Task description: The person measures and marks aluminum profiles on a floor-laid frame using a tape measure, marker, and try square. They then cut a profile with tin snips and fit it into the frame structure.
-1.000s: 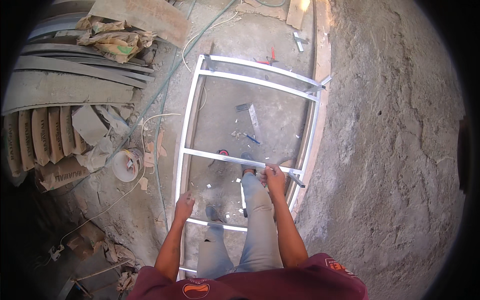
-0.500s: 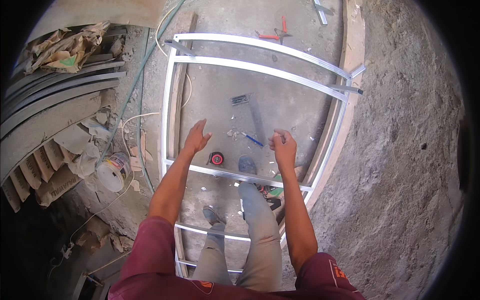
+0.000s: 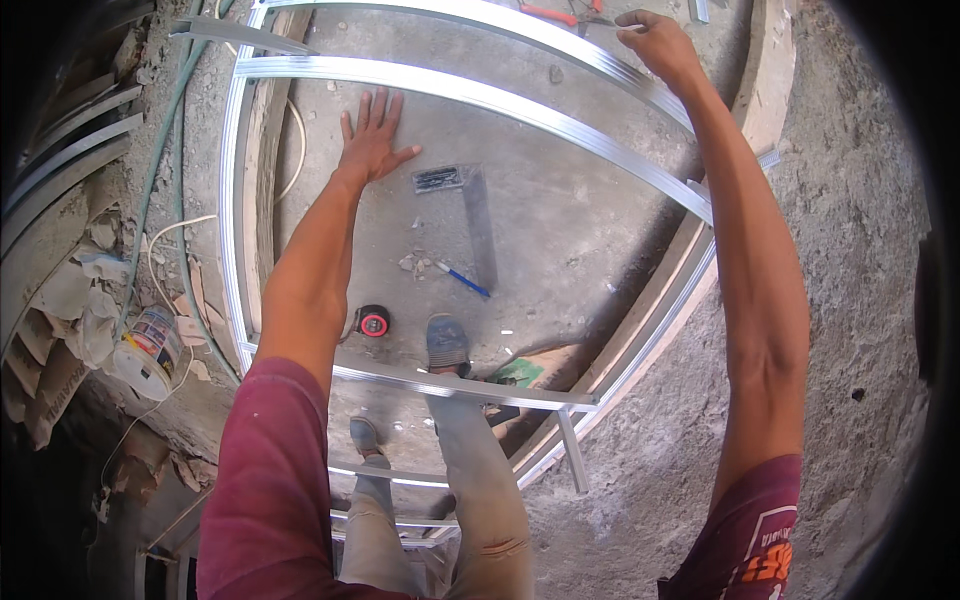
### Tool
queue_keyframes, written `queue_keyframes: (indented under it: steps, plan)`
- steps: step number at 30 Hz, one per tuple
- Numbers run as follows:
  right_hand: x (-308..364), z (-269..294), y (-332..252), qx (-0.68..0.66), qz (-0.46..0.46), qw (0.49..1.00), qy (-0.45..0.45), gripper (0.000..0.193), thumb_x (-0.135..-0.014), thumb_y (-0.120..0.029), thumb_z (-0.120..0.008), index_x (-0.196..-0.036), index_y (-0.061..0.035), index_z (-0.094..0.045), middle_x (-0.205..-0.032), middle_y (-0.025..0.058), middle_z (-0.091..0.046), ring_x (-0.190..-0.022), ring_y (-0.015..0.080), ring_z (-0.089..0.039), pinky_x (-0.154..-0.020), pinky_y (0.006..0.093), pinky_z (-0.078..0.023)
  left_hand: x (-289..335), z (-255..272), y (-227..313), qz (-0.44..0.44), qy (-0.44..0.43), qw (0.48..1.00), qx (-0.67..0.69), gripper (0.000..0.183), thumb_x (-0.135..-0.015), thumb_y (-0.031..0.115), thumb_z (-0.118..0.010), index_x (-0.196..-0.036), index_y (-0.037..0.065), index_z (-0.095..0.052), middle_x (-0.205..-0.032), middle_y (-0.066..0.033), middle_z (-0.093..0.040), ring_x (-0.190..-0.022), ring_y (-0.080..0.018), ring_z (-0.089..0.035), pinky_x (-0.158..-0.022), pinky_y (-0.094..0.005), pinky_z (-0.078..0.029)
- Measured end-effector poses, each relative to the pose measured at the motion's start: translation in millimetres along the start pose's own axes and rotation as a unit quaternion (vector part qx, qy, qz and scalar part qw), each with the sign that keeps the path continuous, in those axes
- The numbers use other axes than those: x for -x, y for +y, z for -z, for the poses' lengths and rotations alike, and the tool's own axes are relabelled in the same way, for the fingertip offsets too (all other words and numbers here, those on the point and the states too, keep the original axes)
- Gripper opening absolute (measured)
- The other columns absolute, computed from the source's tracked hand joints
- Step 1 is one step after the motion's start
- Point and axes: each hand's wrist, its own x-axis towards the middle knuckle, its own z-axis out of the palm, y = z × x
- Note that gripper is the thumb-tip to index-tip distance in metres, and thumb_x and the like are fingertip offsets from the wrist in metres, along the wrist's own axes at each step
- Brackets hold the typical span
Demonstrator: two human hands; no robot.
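Fingers spread, my left hand (image 3: 372,140) is over the concrete floor just short of a silvery metal crossbar (image 3: 420,80). My right hand (image 3: 660,48) reaches farther out, above the far metal bar (image 3: 560,50) of the same frame. Its thumb and fingers are pinched together; a thin pale sliver seems to show between them, too small to name. Close to those fingers lie red-handled snips (image 3: 548,13). Inside the frame, a blue pen (image 3: 463,279) and a black-and-red tape measure (image 3: 373,321) rest on the floor.
Wooden beams (image 3: 262,170) lie along both sides of the frame. A rough cement wall (image 3: 850,300) rises at right. A white bucket (image 3: 148,355), green hose (image 3: 165,180) and pale cable (image 3: 178,228) are at left. A small dark rectangular piece (image 3: 438,179) lies mid-floor.
Both hands have moved forward, the right one farther and to the right. My left fingers have spread wider. The whole view has shifted, with the frame now looking larger and nearer.
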Motion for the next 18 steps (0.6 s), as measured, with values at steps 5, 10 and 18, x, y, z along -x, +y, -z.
queue_keyframes:
  steps: [5,10,18]
  plan:
    - [-86,-50,50,0.096,0.112,0.986,-0.078,0.041,-0.090,-0.020,-0.067,-0.129,-0.0114,-0.065,-0.115,0.0238,-0.069,-0.106,0.0354,-0.068,-0.094,0.0400,-0.053,-5,-27,3,-0.039,0.086,0.994,0.057,0.098,-0.091,0.062,-0.057,-0.163,0.024,-0.003,-0.170,-0.0068,0.003,-0.155,-0.0326,0.010,-0.118,-0.0669,0.005]
    - [-140,-95,25,0.166,0.132,0.969,-0.130,0.040,-0.086,-0.014,-0.068,-0.125,-0.0100,-0.061,-0.120,0.0216,-0.064,-0.110,0.0382,-0.065,-0.094,0.0426,-0.051,2,-10,-3,0.007,-0.049,0.998,0.043,0.094,-0.093,0.058,-0.058,-0.163,0.024,-0.006,-0.170,-0.0061,-0.001,-0.155,-0.0301,0.012,-0.119,-0.0647,0.009]
    - [-124,-102,45,0.345,0.273,0.897,0.033,0.029,-0.089,-0.019,-0.067,-0.107,0.0021,-0.058,-0.085,0.0174,-0.074,-0.081,0.0251,-0.074,-0.075,0.0357,-0.060,-4,-5,12,-0.012,-0.058,0.997,0.046,0.095,-0.093,0.053,-0.061,-0.163,0.028,-0.002,-0.170,-0.0044,0.000,-0.156,-0.0291,0.011,-0.120,-0.0639,0.007]
